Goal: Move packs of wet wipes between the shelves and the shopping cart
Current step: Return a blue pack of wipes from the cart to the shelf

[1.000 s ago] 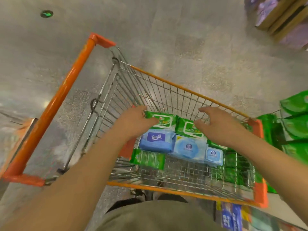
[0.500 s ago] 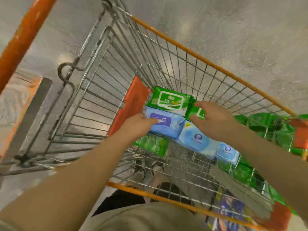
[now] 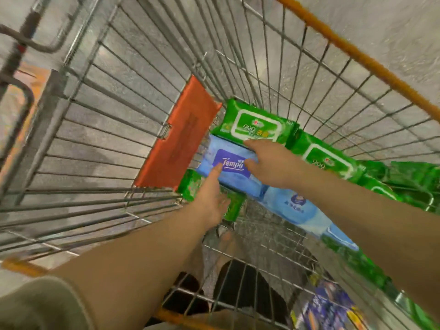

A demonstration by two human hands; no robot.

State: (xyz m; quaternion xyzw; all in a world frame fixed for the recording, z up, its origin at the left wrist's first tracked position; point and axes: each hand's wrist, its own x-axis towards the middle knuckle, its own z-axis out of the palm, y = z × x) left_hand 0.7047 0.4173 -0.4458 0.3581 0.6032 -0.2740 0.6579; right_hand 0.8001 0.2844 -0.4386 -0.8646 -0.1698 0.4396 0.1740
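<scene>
Several packs of wet wipes lie in the wire shopping cart (image 3: 352, 51). A blue Tempo pack (image 3: 234, 165) lies in the middle, with a green 999 pack (image 3: 257, 125) behind it and a second green pack (image 3: 326, 158) to the right. My left hand (image 3: 212, 198) reaches in with straight fingers, and its index fingertip touches the Tempo label. My right hand (image 3: 271, 163) lies over the right end of the Tempo pack, fingers and thumb spread on it. A light blue pack (image 3: 295, 206) lies under my right forearm. A small green pack (image 3: 192, 186) is partly hidden by my left hand.
An orange plastic flap (image 3: 178, 132) hangs on the cart's folding seat wall, just left of the packs. More green packs (image 3: 414, 177) crowd the cart's right end. Blue and yellow goods (image 3: 328, 306) show below the cart at bottom right. Grey floor surrounds the cart.
My head has dropped closer into the cart. My right hand has slid off the green pack onto the Tempo pack, and my left hand has stretched out to touch its label.
</scene>
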